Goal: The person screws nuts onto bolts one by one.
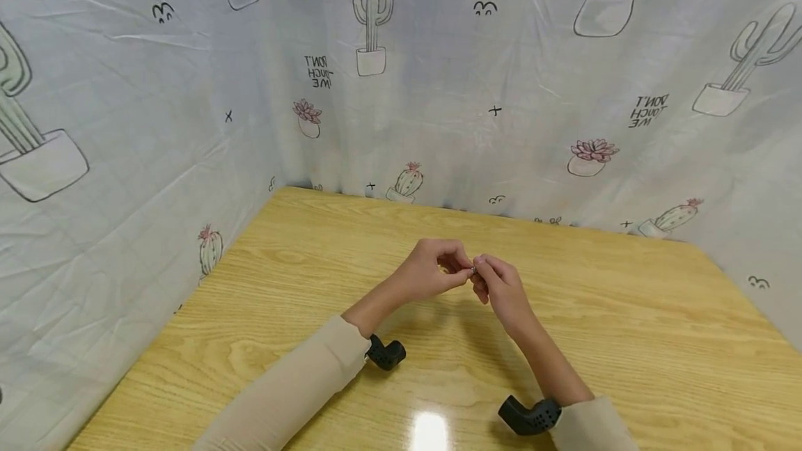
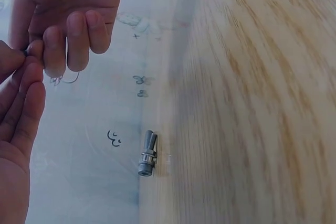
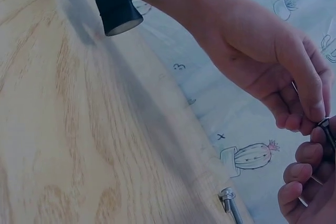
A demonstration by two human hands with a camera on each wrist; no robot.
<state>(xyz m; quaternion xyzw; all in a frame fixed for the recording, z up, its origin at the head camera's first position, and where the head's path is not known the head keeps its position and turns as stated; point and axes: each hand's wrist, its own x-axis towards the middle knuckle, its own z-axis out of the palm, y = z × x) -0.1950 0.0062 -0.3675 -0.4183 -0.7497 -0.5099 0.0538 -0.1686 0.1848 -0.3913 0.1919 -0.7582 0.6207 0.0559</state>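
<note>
Over the table my left hand [image 1: 434,270] and right hand [image 1: 500,291] meet at the fingertips. Between them is a small metal bolt [image 3: 328,132], best seen in the right wrist view. My right hand [image 3: 310,182] grips its dark shank with curled fingers. Thumb and fingers of my left hand [image 3: 283,66] pinch the shiny end; whether a nut sits there I cannot tell. In the left wrist view the fingers hide most of the bolt. Beyond the hands, socket-head hardware [image 2: 148,156] with a threaded shaft and rings lies on the table, apart from both hands.
The wood-grain table [image 1: 301,242] spreads under both arms. A pale cloth [image 1: 438,110] with cactus drawings hangs behind and along the sides. Black wrist cameras [image 1: 385,353] sit at both cuffs.
</note>
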